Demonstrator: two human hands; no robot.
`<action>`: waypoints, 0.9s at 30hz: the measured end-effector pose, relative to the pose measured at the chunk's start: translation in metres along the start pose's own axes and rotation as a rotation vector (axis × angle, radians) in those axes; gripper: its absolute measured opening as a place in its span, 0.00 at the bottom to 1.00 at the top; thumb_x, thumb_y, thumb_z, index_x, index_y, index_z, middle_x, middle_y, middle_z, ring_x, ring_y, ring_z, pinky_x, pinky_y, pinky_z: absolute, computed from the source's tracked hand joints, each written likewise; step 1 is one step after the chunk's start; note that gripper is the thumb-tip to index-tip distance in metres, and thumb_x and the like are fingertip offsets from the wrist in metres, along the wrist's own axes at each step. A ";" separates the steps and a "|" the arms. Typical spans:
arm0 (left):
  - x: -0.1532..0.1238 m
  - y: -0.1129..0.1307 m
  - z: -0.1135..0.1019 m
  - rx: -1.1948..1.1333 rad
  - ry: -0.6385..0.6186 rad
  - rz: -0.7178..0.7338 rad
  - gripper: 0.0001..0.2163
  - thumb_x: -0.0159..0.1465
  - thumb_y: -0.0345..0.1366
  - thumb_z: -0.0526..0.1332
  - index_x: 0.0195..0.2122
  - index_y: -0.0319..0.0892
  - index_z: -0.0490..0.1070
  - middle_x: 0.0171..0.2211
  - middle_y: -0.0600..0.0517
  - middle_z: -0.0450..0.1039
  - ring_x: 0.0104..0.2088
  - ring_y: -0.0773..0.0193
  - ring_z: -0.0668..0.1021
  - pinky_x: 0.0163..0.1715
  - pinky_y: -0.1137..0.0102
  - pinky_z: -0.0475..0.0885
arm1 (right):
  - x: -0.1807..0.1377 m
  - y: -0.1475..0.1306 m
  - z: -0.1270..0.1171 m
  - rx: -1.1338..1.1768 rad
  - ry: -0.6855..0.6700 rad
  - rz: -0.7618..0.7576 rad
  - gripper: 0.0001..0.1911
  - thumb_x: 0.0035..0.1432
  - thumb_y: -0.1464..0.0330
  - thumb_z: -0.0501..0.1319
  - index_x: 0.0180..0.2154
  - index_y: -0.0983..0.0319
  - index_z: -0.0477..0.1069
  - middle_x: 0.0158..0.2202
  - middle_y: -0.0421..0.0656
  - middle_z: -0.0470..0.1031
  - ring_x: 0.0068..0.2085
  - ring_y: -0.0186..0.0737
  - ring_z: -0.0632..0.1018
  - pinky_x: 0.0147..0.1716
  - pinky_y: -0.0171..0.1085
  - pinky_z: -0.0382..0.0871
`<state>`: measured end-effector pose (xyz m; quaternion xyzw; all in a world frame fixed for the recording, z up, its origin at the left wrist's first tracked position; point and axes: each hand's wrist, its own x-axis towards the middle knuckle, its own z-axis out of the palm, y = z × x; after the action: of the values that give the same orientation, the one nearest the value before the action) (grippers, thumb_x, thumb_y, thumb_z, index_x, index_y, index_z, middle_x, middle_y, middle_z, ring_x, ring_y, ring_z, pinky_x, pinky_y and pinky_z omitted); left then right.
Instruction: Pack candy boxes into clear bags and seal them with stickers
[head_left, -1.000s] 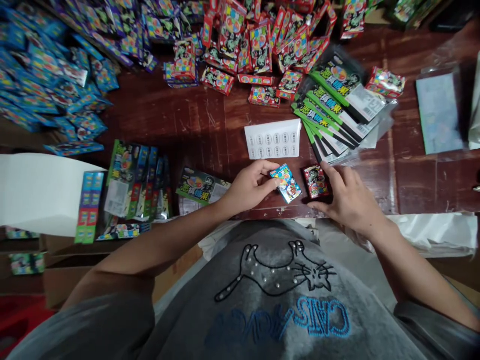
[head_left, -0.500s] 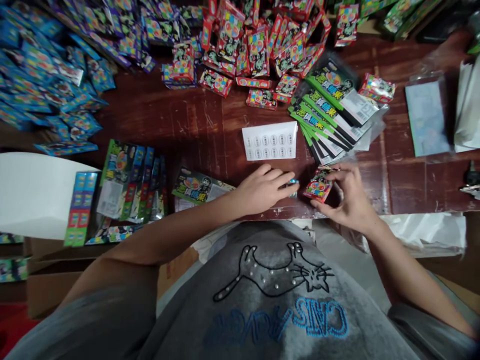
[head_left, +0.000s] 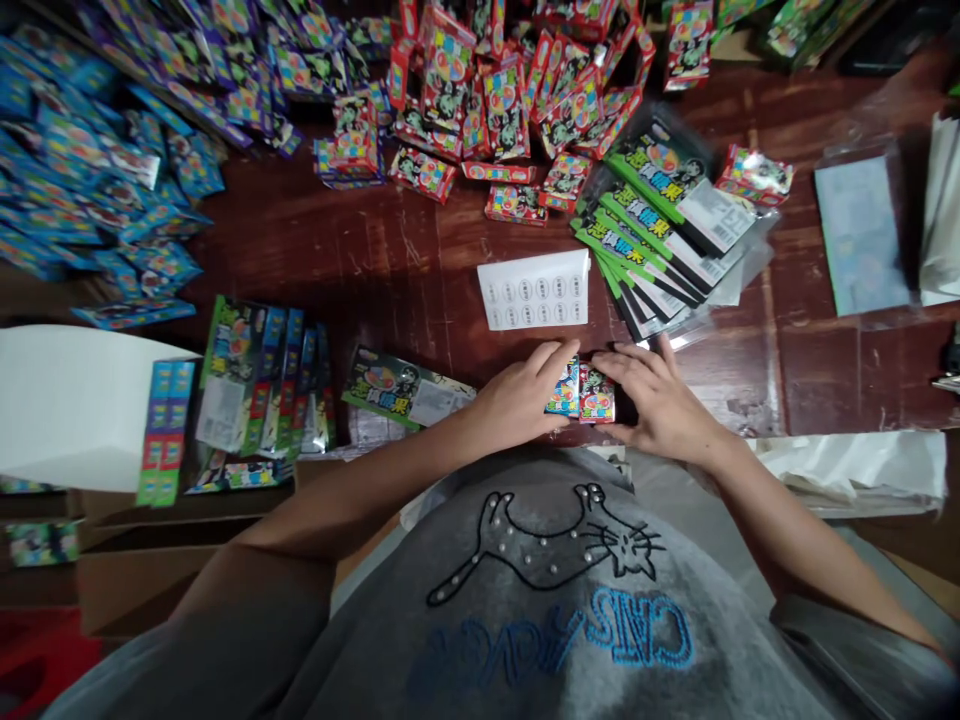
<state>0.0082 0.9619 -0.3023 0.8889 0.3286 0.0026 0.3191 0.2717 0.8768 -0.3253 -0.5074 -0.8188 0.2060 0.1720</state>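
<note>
Near the table's front edge, two small candy boxes stand side by side between my hands. My left hand (head_left: 521, 392) is closed around the blue candy box (head_left: 563, 392), covering its left part. On the other side my right hand (head_left: 651, 400) grips the red candy box (head_left: 597, 394), fingers over its top and right side. The two boxes appear to touch. Just beyond them lies a white sheet of round stickers (head_left: 535, 290). A printed green and black package (head_left: 409, 388) lies to the left, partly behind my left forearm.
Piles of blue (head_left: 90, 170), purple (head_left: 262, 65) and red candy boxes (head_left: 506, 105) line the far side. Fanned printed sleeves (head_left: 660, 215) lie beyond my right hand. Filled packs (head_left: 236, 375) stand at left, beside a white curved surface (head_left: 75, 405). A clear bag (head_left: 862, 235) lies at right.
My right hand has moved left with the red box, bringing it against the blue one. The blue box now shows more, with my left hand gripping its side.
</note>
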 end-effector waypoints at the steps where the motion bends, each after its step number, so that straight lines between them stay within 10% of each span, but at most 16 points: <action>1: 0.000 0.000 0.001 0.011 0.016 0.005 0.45 0.63 0.36 0.73 0.76 0.38 0.51 0.71 0.33 0.63 0.63 0.40 0.78 0.63 0.50 0.78 | 0.004 0.001 -0.001 0.005 -0.001 0.002 0.46 0.66 0.52 0.68 0.76 0.54 0.51 0.70 0.51 0.71 0.72 0.62 0.68 0.76 0.74 0.40; 12: 0.008 0.010 0.012 0.178 0.162 0.017 0.45 0.60 0.52 0.76 0.73 0.39 0.60 0.66 0.37 0.70 0.58 0.41 0.75 0.58 0.48 0.76 | 0.011 0.006 -0.003 -0.019 -0.010 0.017 0.57 0.66 0.42 0.63 0.81 0.54 0.34 0.72 0.54 0.68 0.74 0.63 0.67 0.75 0.73 0.48; 16: 0.009 0.010 0.010 0.251 0.183 0.034 0.41 0.61 0.53 0.75 0.71 0.41 0.65 0.64 0.37 0.71 0.54 0.42 0.76 0.51 0.49 0.78 | 0.023 0.022 -0.044 -0.038 0.014 -0.073 0.56 0.64 0.40 0.64 0.80 0.52 0.41 0.72 0.53 0.68 0.72 0.60 0.69 0.74 0.68 0.57; 21: 0.010 0.003 0.020 0.231 0.221 0.032 0.39 0.63 0.51 0.69 0.73 0.46 0.62 0.62 0.38 0.73 0.51 0.38 0.79 0.48 0.44 0.81 | 0.076 0.126 -0.146 -0.306 0.499 0.173 0.41 0.69 0.46 0.63 0.72 0.62 0.59 0.68 0.59 0.70 0.68 0.57 0.70 0.69 0.61 0.65; 27: 0.009 0.000 -0.001 0.176 0.279 0.072 0.61 0.53 0.64 0.73 0.79 0.53 0.37 0.65 0.33 0.71 0.56 0.28 0.81 0.49 0.38 0.84 | 0.169 0.247 -0.205 -0.588 0.466 0.588 0.40 0.66 0.50 0.68 0.68 0.68 0.66 0.67 0.65 0.66 0.65 0.60 0.68 0.62 0.62 0.68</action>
<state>0.0155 0.9678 -0.3036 0.9157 0.3364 0.1087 0.1909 0.4879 1.1616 -0.2644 -0.7776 -0.6036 -0.1137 0.1347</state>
